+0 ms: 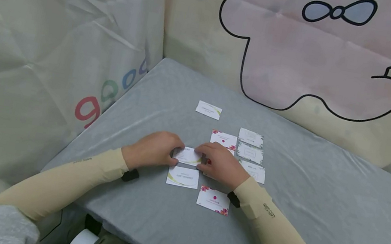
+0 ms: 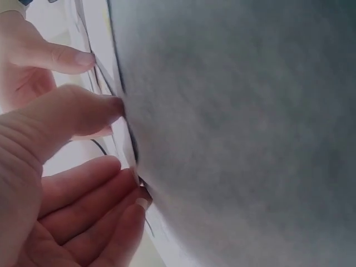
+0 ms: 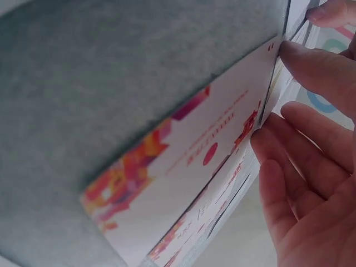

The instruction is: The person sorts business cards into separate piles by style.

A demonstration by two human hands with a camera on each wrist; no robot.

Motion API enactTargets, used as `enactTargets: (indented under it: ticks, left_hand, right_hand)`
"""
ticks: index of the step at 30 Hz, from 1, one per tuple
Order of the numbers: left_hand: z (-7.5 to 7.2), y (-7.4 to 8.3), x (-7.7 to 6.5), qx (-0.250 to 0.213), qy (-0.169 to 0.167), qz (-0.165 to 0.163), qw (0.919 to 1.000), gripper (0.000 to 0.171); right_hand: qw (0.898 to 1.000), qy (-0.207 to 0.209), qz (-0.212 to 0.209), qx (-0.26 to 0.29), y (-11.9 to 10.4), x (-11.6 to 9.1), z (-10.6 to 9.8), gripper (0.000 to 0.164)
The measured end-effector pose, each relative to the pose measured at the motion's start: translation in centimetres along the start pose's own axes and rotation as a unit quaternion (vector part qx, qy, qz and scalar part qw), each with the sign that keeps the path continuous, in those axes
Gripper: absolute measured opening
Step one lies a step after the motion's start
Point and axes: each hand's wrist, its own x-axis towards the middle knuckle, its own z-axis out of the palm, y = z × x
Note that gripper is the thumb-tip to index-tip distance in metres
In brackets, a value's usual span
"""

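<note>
A white business card point(image 1: 187, 156) with a yellow-green curve lies flat between my two hands. My left hand point(image 1: 156, 149) holds its left end, thumb at the near corner and fingertips at the far one. At the opposite end my right hand point(image 1: 224, 165) grips it the same way, partly covering a red-flowered card beneath the palm. Just nearer than the held card is a matching yellow-green card point(image 1: 183, 177). In the right wrist view, a red-and-orange patterned card point(image 3: 189, 150) lies beside the right thumb.
Three leaf-edged cards point(image 1: 250, 153) form a column right of the right hand. A red-flowered card point(image 1: 224, 138) sits beyond that hand, another red-flowered card point(image 1: 214, 200) nearer. One yellow-green card point(image 1: 208, 110) lies farther back. The grey cloth-covered table point(image 1: 320, 214) meets printed fabric walls.
</note>
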Motion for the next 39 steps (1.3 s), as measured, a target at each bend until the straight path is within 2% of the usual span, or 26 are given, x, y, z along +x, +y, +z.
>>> enactTargets:
  ticks: [6,9,13,19,22,25,30,39]
  left_hand:
    - [-0.7,-0.9,1.1,-0.042,0.016,0.002,0.9990,0.042]
    - [-1.2,-1.4,2.4,-0.035,0.023,0.005,0.9991,0.044]
    - [-2.4,-2.1,5.1,-0.006,0.020,0.007,0.9998,0.046]
    - [-3.6,-3.7,10.4,0.034,0.006,-0.001,0.9994,0.045]
    - [-3.6,-4.7,12.7,0.031,0.003,-0.019,0.9993,0.048]
    - [-3.4,-5.5,14.4,0.017,-0.005,-0.036,0.9992,0.054]
    - [-3.2,-6.3,15.7,0.003,-0.012,-0.051,0.9986,0.062]
    - [-3.3,-7.4,16.9,-0.009,-0.021,-0.053,0.9983,0.059]
  right_hand:
    - [1.000,0.008,0.014,-0.026,0.8,0.8,-0.7,0.046]
    - [0.999,0.018,0.029,-0.033,1.5,1.4,-1.3,0.048]
    - [0.997,0.033,0.063,-0.019,2.7,2.6,-2.7,0.049]
    - [0.990,0.061,0.126,0.010,5.6,5.5,-3.8,0.046]
    - [0.985,0.069,0.155,0.031,6.9,6.8,-3.7,0.046]
    - [0.981,0.070,0.176,0.040,7.8,7.8,-3.6,0.046]
    - [0.979,0.064,0.186,0.046,8.4,9.0,-3.7,0.046]
    - [0.979,0.039,0.193,0.053,9.9,10.4,-4.3,0.047]
